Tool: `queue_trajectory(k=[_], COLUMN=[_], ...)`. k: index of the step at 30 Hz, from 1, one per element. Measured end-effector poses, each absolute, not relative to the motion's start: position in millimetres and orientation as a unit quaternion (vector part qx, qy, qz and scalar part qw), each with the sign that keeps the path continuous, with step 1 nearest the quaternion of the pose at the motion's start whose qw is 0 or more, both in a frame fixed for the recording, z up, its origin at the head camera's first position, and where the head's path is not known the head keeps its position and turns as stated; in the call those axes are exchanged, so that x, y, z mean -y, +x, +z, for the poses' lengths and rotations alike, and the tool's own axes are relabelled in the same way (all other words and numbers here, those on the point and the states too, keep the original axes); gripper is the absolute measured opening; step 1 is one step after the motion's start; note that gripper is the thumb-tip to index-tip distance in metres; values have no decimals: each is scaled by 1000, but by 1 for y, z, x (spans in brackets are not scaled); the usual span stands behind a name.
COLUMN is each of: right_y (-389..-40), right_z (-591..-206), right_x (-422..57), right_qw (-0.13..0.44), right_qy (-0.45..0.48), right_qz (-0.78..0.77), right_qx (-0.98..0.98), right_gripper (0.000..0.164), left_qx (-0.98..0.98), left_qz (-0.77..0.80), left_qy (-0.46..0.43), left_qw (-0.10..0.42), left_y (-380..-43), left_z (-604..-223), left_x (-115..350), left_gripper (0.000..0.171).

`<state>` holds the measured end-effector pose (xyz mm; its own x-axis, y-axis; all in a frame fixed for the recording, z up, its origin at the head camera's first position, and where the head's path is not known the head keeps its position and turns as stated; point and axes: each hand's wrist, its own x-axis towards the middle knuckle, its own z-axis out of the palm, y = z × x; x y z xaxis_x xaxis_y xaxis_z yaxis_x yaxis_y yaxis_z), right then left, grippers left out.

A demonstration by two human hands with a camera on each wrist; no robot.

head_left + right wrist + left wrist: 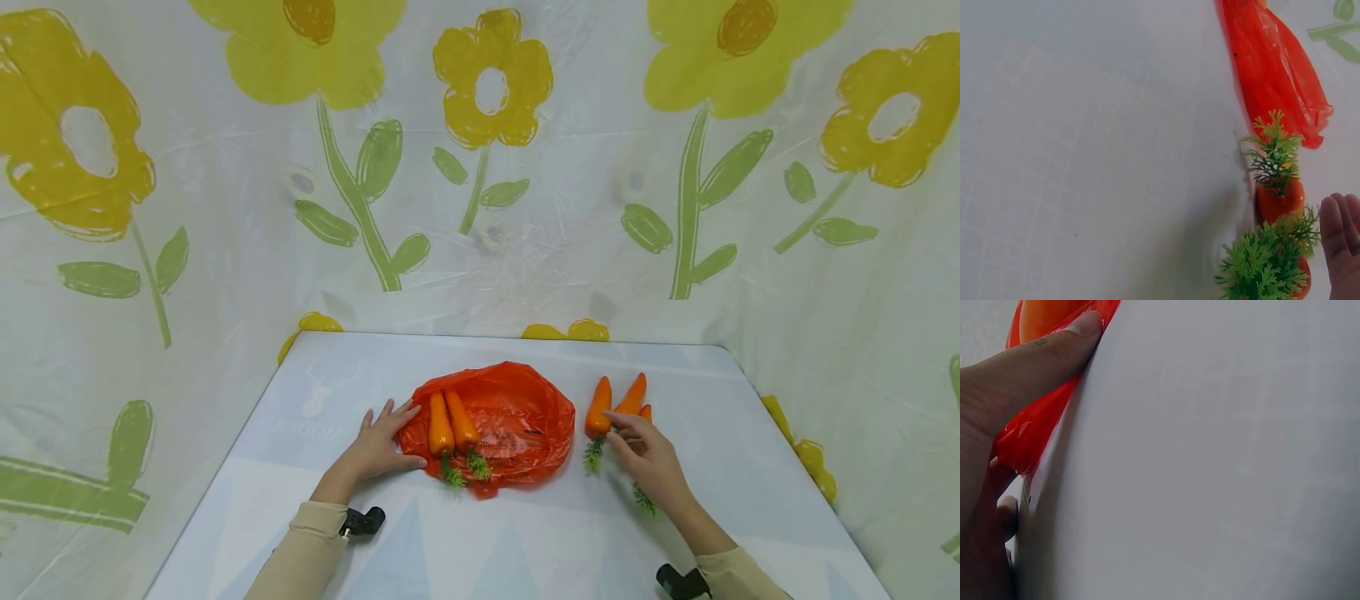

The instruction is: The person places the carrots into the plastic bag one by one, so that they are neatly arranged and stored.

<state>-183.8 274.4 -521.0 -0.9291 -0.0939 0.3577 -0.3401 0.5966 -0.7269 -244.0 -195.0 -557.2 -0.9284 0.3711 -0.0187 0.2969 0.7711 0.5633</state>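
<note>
A crinkled red plastic bag (517, 425) lies spread on the table, with two orange carrots (440, 427) on its left part, leafy green tops toward the near edge. My left hand (378, 448) rests at the bag's left edge, fingers spread. In the left wrist view its thumb (1054, 353) lies on the red plastic beside a carrot. Right of the bag are three more carrots (599, 407). Over their near ends is my right hand (648, 458), fingers extended and partly hiding them. The right wrist view has those fingers (1335, 231) beside the green tops (1260, 259).
The white table (480, 550) has a faint pattern and rounded far corners. Behind and beside it hangs a white curtain (570, 250) printed with yellow flowers. A black wrist device (363, 522) is on each forearm.
</note>
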Motion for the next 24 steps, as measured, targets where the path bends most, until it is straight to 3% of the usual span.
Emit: queue_trajectory(k=[24], right_y=[-177], right_z=[-519], right_x=[-295], right_qw=[164], right_qy=[88], right_qz=[403], right_qx=[896], right_gripper=[35], left_qx=[-938], left_qz=[288], left_qy=[181], left_qw=[63], left_y=[-244], left_z=[-559], left_x=[196], left_gripper=[99])
